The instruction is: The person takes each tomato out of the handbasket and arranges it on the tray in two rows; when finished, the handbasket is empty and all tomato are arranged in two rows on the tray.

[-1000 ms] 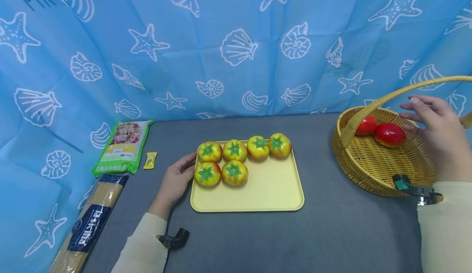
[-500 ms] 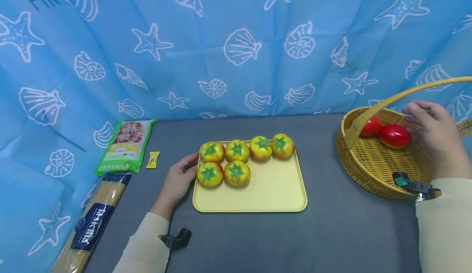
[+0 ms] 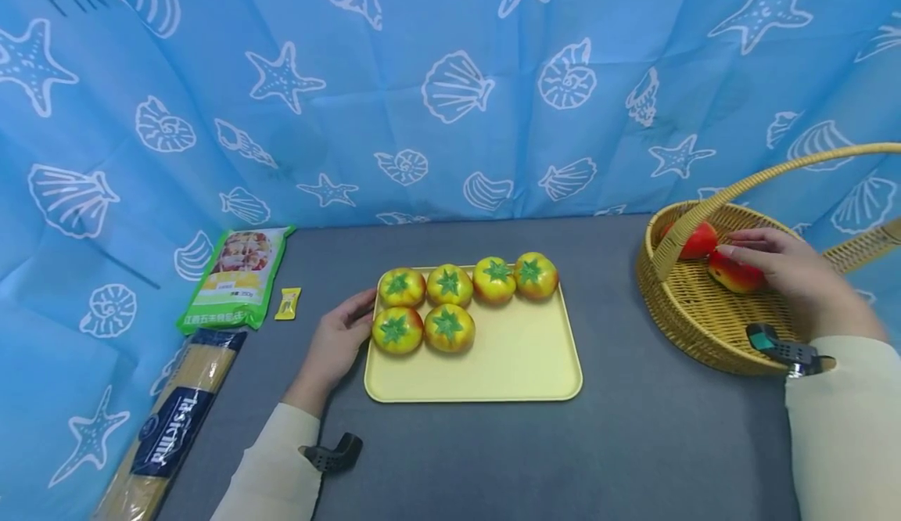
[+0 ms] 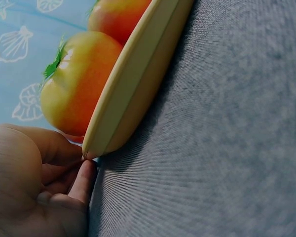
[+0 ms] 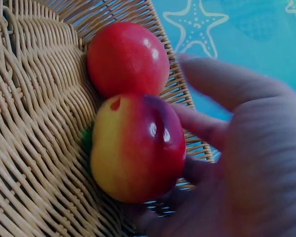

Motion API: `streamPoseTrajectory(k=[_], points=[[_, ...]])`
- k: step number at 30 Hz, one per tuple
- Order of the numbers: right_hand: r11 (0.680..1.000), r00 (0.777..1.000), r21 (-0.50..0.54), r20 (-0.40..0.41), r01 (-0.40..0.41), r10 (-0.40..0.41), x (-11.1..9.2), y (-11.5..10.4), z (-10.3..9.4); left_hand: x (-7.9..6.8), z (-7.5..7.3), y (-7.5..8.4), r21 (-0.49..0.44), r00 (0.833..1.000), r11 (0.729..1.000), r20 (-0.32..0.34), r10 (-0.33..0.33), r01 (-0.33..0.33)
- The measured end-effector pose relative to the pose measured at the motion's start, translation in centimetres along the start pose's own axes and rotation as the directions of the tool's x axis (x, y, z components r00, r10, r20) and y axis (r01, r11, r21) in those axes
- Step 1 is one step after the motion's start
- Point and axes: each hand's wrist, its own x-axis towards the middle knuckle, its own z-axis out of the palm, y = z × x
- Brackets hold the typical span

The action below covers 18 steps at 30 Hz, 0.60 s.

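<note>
My left hand [image 3: 342, 339] pinches the left rim of a pale yellow tray [image 3: 521, 364]; in the left wrist view, thumb and fingers [image 4: 81, 180] meet at the tray's corner. Several yellow-red tomatoes [image 3: 449, 328] with green star-shaped tops sit on the tray's left and back. At the right, my right hand [image 3: 791, 271] reaches into a wicker basket [image 3: 655, 306]. Its fingers lie against the side of a red-and-yellow tomato [image 5: 138, 148], with the uppermost digit apart from it. A red round fruit [image 5: 128, 59] lies beside that tomato against the basket wall.
The basket's tall arched handle [image 3: 781, 169] rises over the right hand. At the left lie a green food packet [image 3: 235, 278], a small yellow sachet [image 3: 287, 303] and a long pack of spaghetti [image 3: 169, 427]. A blue shell-patterned curtain [image 3: 394, 114] hangs behind the grey table [image 3: 619, 443].
The right hand has moved left and down onto the fruit in the basket. The fruit beneath it has turned, showing yellow where red faced up. The left hand stays at the tray.
</note>
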Motion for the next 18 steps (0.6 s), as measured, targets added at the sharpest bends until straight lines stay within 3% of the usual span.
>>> streamPoseTrajectory(k=[2,6,18], points=[[0.997,0.998,-0.074,0.059,0.005,0.000,0.10,0.24,-0.02,-0.01,0.02,0.08,-0.001,1.000,1.000,0.000,0.004,-0.004],[0.990,0.995,-0.144,0.095,0.011,0.003,0.26,0.55,0.12,0.00,0.05,0.07,0.001,1.000,1.000,-0.004,0.005,-0.005],[0.995,0.998,-0.100,-0.064,0.005,-0.011,-0.01,0.70,0.06,0.05,0.05,-0.12,0.006,1.000,1.000,-0.001,0.000,0.000]])
